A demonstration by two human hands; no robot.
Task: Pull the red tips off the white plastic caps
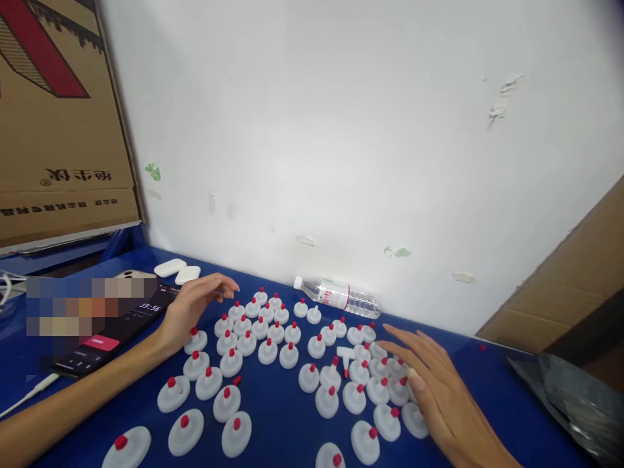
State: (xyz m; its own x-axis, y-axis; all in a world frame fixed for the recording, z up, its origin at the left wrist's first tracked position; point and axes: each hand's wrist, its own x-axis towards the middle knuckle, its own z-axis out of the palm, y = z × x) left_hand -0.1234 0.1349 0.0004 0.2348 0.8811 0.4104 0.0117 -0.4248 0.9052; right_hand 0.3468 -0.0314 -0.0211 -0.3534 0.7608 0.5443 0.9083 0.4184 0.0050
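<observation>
Many white round discs with small red tips (267, 351) lie spread across the blue table (277, 429). My left hand (195, 305) hovers at the left edge of the group, fingers stretched out and bent slightly down, nothing visible in them. Just under its wrist is another red-tipped disc (195, 341). On the right, my right hand (429, 370) is open with its fingers spread over a tight cluster of discs (378, 390); whether it touches them is unclear. A disc without a red tip (313, 315) and a white T-shaped piece (346, 354) lie among them.
A clear plastic bottle (341, 296) lies along the white wall (341, 130). To the left are a phone (141, 325) with a cable (29, 395) and two white rounded cases (188, 275). Cardboard (63, 130) stands at left; a grey plastic bag (565, 403) lies right.
</observation>
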